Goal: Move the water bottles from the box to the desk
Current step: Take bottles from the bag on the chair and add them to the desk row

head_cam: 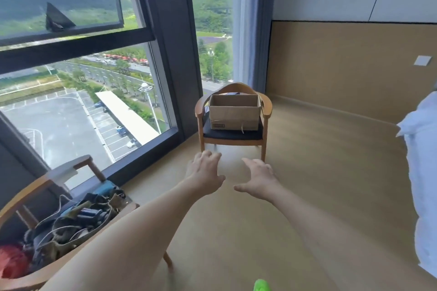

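An open cardboard box (pixel 234 113) sits on the black seat of a wooden armchair (pixel 267 106) by the window, ahead of me. Its inside is hidden from this angle, so no water bottles show. Both arms are stretched forward over the floor, well short of the chair. My left hand (pixel 205 170) and my right hand (pixel 259 178) are empty, with fingers spread and relaxed, palms down. No desk is in view.
A second wooden chair (pixel 30 196) at lower left holds a pile of bags and cables. White bedding (pixel 423 172) lies along the right edge. A tall window fills the left; bare tan floor (pixel 319 172) stretches between me and the box.
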Available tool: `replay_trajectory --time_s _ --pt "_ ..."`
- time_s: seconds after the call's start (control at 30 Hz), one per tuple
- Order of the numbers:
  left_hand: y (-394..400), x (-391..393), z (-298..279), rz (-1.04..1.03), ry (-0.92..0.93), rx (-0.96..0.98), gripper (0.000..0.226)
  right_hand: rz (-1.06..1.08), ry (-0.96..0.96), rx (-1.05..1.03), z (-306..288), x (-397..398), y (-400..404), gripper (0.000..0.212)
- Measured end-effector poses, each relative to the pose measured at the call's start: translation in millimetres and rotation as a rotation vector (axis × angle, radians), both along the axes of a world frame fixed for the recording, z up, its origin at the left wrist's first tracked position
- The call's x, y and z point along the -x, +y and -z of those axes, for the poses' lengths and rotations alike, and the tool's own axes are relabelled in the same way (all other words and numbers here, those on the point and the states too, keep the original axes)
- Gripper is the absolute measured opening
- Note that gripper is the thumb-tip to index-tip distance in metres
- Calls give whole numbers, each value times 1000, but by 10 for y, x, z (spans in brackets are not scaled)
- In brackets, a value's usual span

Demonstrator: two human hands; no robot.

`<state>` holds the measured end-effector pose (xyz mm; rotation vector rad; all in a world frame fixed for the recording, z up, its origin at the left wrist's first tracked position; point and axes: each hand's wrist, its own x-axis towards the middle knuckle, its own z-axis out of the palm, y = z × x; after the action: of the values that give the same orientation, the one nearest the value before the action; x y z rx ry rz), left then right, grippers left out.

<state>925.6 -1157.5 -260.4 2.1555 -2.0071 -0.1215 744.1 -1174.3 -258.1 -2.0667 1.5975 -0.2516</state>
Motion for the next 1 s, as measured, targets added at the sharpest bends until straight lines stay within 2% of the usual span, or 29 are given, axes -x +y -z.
replay_trajectory --time_s 0.37,0.73,0.9,1.0 --pt "-2469 302 -164 25 6 17 52 1 -17 -51 -115 334 -2543 95" --pt "-4289 155 12 80 5 -53 52 14 17 -106 246 102 -4249 95" --pt "-5308 -111 99 112 47 -26 60 40 42 -56 288 -201 -5226 92" --pt "-5906 -324 172 120 92 -44 56 65 48 -71 304 -440 -5802 93"
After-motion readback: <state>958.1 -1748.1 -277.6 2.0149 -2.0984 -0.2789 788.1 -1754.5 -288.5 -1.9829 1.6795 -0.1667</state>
